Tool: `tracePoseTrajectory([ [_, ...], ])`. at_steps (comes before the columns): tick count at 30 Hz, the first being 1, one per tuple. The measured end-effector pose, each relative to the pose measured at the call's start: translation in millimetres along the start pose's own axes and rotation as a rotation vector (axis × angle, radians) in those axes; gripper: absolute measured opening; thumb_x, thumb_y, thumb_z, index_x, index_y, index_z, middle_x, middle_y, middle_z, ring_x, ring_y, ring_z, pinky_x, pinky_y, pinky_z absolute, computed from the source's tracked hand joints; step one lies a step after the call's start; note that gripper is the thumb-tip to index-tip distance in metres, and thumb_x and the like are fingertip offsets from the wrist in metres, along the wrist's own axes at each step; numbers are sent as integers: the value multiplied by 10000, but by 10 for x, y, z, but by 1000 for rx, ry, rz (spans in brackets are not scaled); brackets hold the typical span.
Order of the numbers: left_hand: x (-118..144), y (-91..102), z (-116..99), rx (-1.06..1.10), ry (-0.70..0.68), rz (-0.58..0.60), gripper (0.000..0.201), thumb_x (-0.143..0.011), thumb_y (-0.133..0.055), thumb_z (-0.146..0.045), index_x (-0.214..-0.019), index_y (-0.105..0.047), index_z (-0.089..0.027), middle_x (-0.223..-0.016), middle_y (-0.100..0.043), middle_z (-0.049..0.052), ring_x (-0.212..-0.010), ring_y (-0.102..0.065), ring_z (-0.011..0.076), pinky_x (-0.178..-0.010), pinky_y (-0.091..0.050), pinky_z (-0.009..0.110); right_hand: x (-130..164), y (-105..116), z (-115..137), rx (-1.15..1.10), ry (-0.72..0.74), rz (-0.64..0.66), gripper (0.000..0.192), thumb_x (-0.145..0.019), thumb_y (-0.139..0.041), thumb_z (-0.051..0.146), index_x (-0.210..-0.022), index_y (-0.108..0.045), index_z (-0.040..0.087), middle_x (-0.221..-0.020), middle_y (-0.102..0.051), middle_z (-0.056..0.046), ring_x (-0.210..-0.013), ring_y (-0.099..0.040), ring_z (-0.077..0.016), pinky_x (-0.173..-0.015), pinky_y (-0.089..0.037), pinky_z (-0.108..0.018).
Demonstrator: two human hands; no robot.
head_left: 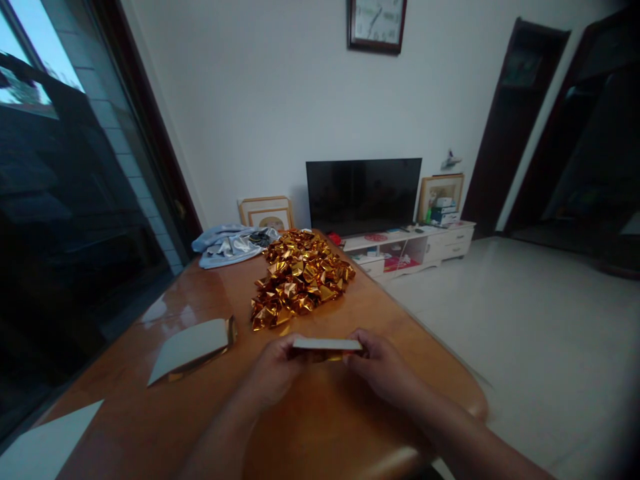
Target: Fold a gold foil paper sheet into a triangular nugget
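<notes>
At nine, eight and twelve o'clock from the hands, the worktop (150, 427) carries one pale stack (193, 343), one pale sheet (50, 443) and one gold foil heap (303, 277) (too jumbled to count). The left hand (275, 368) and right hand (379, 365), fingers nearly closed, pinch one pale-topped piece (327, 344) at nine and three; the wall clock's (376, 25) numerals blur.

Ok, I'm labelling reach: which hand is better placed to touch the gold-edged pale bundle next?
Probably the left hand: it is nearer the bundle, while the right hand is farther off. Both hold the pale-topped piece, so the right could support it.
</notes>
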State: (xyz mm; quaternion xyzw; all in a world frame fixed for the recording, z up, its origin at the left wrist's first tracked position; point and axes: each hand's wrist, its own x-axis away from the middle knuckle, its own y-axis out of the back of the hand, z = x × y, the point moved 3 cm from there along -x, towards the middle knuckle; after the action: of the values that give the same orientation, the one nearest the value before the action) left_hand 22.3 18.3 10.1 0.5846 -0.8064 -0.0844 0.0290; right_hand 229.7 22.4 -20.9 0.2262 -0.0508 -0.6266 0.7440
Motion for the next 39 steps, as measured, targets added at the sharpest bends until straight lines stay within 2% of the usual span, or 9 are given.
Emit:
tracePoseTrajectory([
  [4, 14, -9, -15, -290, -103, -19, 95, -726, -617, -111, -789, -658, -169, -751, -641, -3, -705, -561, 146, -642, -395, 246, -6, 65, -22, 102, 127, -41, 89, -721, -628, 117, -745, -628, 202, -774, -626, -9, -739, -562, -167, -648, -403, -260],
  [8, 23, -49, 16, -528, -252, 9, 223, -678, -576, -27, -811, -664, -184, -821, -639, 8, -779, -575, 157, -671, -394, 248, 29, 151, 36, 324, 224, -39, 154, -747, -632, 72, -802, -677, 208, -834, -626, -24, -817, -552, -179, -717, -398, -275],
  [13, -12, -58, 110, -733, -365, -38, 220, -789, -525, -38, -830, -664, -203, -859, -620, 28, -841, -564, 173, -717, -397, 273, 58, 175, 110, 526, 285, 1, 210, -830, -597, 68, -906, -703, 232, -900, -611, -34, -880, -526, -191, -760, -390, -286],
  [17, 7, -85, 130, -865, -427, -3, 285, -787, -494, -1, -872, -660, -216, -886, -611, 35, -900, -546, 194, -765, -391, 304, 83, 156, 158, 605, 301, 80, 211, -881, -569, 94, -922, -714, 242, -920, -614, -40, -918, -514, -199, -789, -390, -291],
  [22, 87, -166, 43, -934, -366, 92, 284, -776, -479, 0, -860, -637, -221, -889, -605, 33, -910, -535, 202, -780, -378, 317, 183, 222, 212, 596, 289, 186, 248, -890, -515, 83, -934, -713, 225, -959, -627, -58, -933, -521, -207, -817, -395, -296],
  [28, 144, -196, -18, -927, -292, 153, 217, -811, -493, -61, -860, -623, -228, -895, -614, 27, -881, -538, 199, -758, -361, 310, 307, 318, 248, 601, 264, 295, 392, -782, -555, 49, -1065, -726, 260, -1008, -616, -66, -951, -512, -232, -825, -388, -318],
  [32, 140, -173, 10, -905, -227, 135, 155, -789, -547, -104, -816, -637, -229, -866, -605, 22, -873, -542, 196, -732, -354, 296, 307, 322, 237, 592, 267, 297, 363, -817, -534, 63, -1050, -730, 261, -994, -616, -64, -930, -517, -223, -802, -389, -310],
  [36, 126, -151, 24, -875, -172, 103, 47, -787, -606, -188, -784, -639, -222, -837, -599, 27, -840, -543, 198, -698, -344, 290, 235, 312, 169, 515, 220, 241, 216, -861, -554, 130, -933, -726, 239, -925, -631, -50, -880, -533, -206, -770, -389, -298],
  [39, 102, -117, 54, -824, -133, 64, 141, -863, -556, -288, -766, -624, -211, -823, -593, 32, -793, -539, 190, -667, -335, 288, 148, 306, 82, 468, 111, 174, 157, -904, -569, 251, -800, -679, 212, -847, -627, -44, -793, -538, -193, -714, -387, -296],
])
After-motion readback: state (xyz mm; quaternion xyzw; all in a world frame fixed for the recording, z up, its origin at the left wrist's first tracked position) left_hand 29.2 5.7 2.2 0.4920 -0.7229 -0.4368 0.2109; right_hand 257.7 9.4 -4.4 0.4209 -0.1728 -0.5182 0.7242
